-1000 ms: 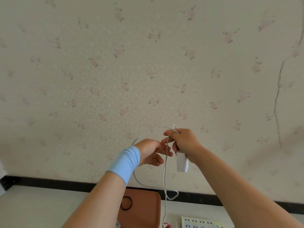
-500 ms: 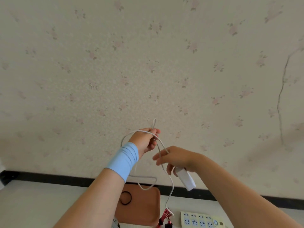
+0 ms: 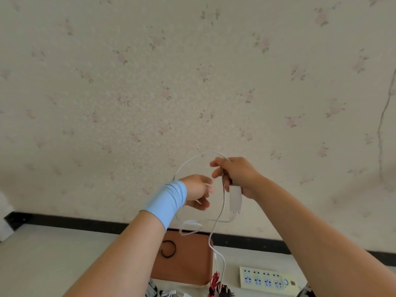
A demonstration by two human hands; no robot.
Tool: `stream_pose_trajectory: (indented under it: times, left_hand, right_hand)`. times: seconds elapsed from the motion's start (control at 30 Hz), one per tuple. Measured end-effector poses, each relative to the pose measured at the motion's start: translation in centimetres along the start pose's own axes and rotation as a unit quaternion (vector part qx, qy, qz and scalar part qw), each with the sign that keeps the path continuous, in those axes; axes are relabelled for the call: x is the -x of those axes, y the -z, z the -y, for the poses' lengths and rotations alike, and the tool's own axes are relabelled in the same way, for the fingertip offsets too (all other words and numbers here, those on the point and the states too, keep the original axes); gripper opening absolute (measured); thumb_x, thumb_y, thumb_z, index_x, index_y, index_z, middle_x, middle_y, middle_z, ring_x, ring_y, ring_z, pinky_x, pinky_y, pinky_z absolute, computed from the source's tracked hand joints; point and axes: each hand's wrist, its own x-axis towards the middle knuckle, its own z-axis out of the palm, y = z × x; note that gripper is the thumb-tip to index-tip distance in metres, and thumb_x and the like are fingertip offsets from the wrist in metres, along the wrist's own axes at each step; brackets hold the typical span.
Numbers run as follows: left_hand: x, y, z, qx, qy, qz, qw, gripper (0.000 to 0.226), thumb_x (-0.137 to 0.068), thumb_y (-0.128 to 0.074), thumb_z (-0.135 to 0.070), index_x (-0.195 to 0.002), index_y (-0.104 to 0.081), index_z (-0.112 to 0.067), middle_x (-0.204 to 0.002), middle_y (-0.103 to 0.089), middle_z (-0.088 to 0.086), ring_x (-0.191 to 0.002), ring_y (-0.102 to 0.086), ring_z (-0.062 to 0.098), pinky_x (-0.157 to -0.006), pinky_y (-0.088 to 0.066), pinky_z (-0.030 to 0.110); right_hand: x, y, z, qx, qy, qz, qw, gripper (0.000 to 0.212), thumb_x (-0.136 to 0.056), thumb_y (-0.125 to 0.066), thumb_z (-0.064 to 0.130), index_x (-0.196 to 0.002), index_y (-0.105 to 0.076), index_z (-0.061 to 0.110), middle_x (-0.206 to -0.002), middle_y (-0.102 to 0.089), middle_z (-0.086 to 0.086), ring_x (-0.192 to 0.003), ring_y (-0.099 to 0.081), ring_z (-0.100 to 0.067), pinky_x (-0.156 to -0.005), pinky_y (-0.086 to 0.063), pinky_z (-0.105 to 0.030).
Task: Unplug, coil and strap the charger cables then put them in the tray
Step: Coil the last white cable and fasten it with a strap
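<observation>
Risks on the cable [image 3: 223,200]:
- The coil is loose, one wide loop plus a small one sagging below. If the pinch slackens, I'd expect it to spring open.
- The free tail drops near the red leads [image 3: 215,281] at the near edge. Pulling in more slack could snag there and drag them along.
- The brick [image 3: 235,198] hangs off the same grip. Its weight could twist the loops or slip out.

Look: thin, white, springy-looking, unplugged, only partly coiled and not strapped. It is held up in front of the wall, above the tray.

Right hand [image 3: 240,174]: fingers closed round the brick's top, pinching the loop's crown.
Left hand [image 3: 196,189], blue wristband [image 3: 167,200]: sits inside the loop with fingers half curled and blurred. Can't tell whether it holds a strand.

Tray [image 3: 188,266]: brown, on the bench [image 3: 42,264] below the hands, with a black band [image 3: 168,249] lying in it, probably the strap. Neither hand is near it.
Power strip [image 3: 263,279]: just right of the tray, visible sockets bare.
</observation>
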Motion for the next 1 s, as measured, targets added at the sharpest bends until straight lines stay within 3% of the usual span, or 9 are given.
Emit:
stream_pose_trajectory:
  times: [0.13,0.27,0.4,0.57,0.73,0.8,0.87,0.93,1.0]
  left_hand:
    - [0.7,-0.5,0.3,-0.114,-0.033,0.132,0.984,0.029,-0.095,-0.059,-0.021,-0.123,-0.064,-0.015,-0.112,-0.070,-0.002,-0.079,-0.069,0.015,-0.079,-0.057,0.027]
    - [1.2,-0.9,-0.4,-0.116,-0.094,0.091,0.985,0.024,-0.099,-0.049,-0.021,-0.105,-0.070,-0.011,-0.088,-0.071,-0.002,-0.073,-0.065,0.012,-0.069,-0.053,0.022]
    - [0.7,-0.2,-1.2,0.144,-0.115,-0.057,0.981,0.019,-0.101,-0.047,-0.013,-0.097,-0.064,-0.005,-0.080,-0.063,0.007,-0.058,-0.057,0.014,-0.055,-0.053,0.022]
    - [0.4,0.3,-1.9,0.382,-0.084,-0.081,0.917,0.027,-0.103,-0.037,-0.003,-0.085,-0.058,-0.005,-0.073,-0.056,0.008,-0.058,-0.050,0.015,-0.044,-0.047,0.017]
    - [-0.3,1.8,-2.2,0.531,-0.085,-0.132,0.832,0.028,-0.100,-0.038,0.000,-0.079,-0.054,-0.009,-0.072,-0.051,0.006,-0.040,-0.051,0.008,-0.038,-0.041,0.013]
    - [-0.2,1.9,-1.9,0.483,-0.081,-0.164,0.857,0.022,-0.099,-0.043,0.000,-0.084,-0.057,-0.008,-0.073,-0.055,0.008,-0.051,-0.055,0.015,-0.040,-0.046,0.015]
    - [0.3,1.5,-1.4,0.388,-0.054,-0.145,0.909,0.018,-0.097,-0.045,0.002,-0.098,-0.062,-0.004,-0.082,-0.061,0.011,-0.060,-0.056,0.020,-0.045,-0.049,0.020]
    - [1.0,1.0,-0.9,0.235,-0.028,-0.087,0.968,0.025,-0.096,-0.045,0.001,-0.109,-0.066,-0.003,-0.097,-0.068,0.012,-0.062,-0.058,0.020,-0.052,-0.050,0.025]
    - [1.7,0.5,-0.7,0.067,-0.025,0.031,0.997,0.025,-0.093,-0.057,-0.009,-0.114,-0.068,-0.007,-0.107,-0.073,0.005,-0.062,-0.057,0.016,-0.060,-0.050,0.025]
  right_hand:
    - [0.2,1.2,0.5,-0.114,-0.013,-0.004,0.993,0.028,-0.107,-0.049,0.028,-0.112,-0.066,0.006,-0.083,-0.077,-0.004,-0.044,-0.046,-0.016,-0.047,-0.043,-0.030]
    - [0.4,2.1,-0.1,-0.121,-0.025,-0.002,0.992,0.028,-0.105,-0.053,0.029,-0.117,-0.065,0.007,-0.101,-0.078,-0.005,-0.047,-0.047,-0.016,-0.046,-0.045,-0.030]
    - [1.6,2.1,-0.7,0.009,-0.079,0.065,0.995,0.035,-0.103,-0.056,0.035,-0.118,-0.066,0.005,-0.104,-0.078,-0.003,-0.051,-0.053,-0.014,-0.045,-0.044,-0.028]
    - [2.8,0.9,-1.4,0.132,-0.101,0.251,0.954,0.037,-0.105,-0.048,0.036,-0.124,-0.063,0.008,-0.114,-0.076,-0.003,-0.060,-0.058,-0.016,-0.048,-0.048,-0.023]
    - [3.1,1.1,-1.4,0.247,-0.102,0.277,0.923,0.033,-0.105,-0.050,0.031,-0.110,-0.071,0.006,-0.108,-0.077,-0.003,-0.068,-0.059,-0.015,-0.056,-0.049,-0.022]
    - [3.0,1.2,-1.1,0.221,-0.089,0.240,0.941,0.030,-0.104,-0.051,0.029,-0.103,-0.071,0.007,-0.104,-0.078,-0.006,-0.062,-0.057,-0.014,-0.052,-0.048,-0.020]
    - [2.8,1.1,-0.7,0.132,-0.071,0.184,0.971,0.030,-0.105,-0.050,0.028,-0.102,-0.070,0.005,-0.099,-0.078,-0.010,-0.054,-0.052,-0.013,-0.049,-0.046,-0.022]
    - [2.4,1.2,-0.1,0.041,-0.046,0.133,0.989,0.031,-0.106,-0.049,0.027,-0.105,-0.068,0.002,-0.094,-0.077,-0.012,-0.048,-0.048,-0.013,-0.046,-0.047,-0.025]
    - [2.2,1.4,0.4,-0.031,-0.032,0.099,0.994,0.031,-0.107,-0.048,0.027,-0.107,-0.067,0.002,-0.089,-0.076,-0.010,-0.045,-0.045,-0.014,-0.043,-0.045,-0.026]
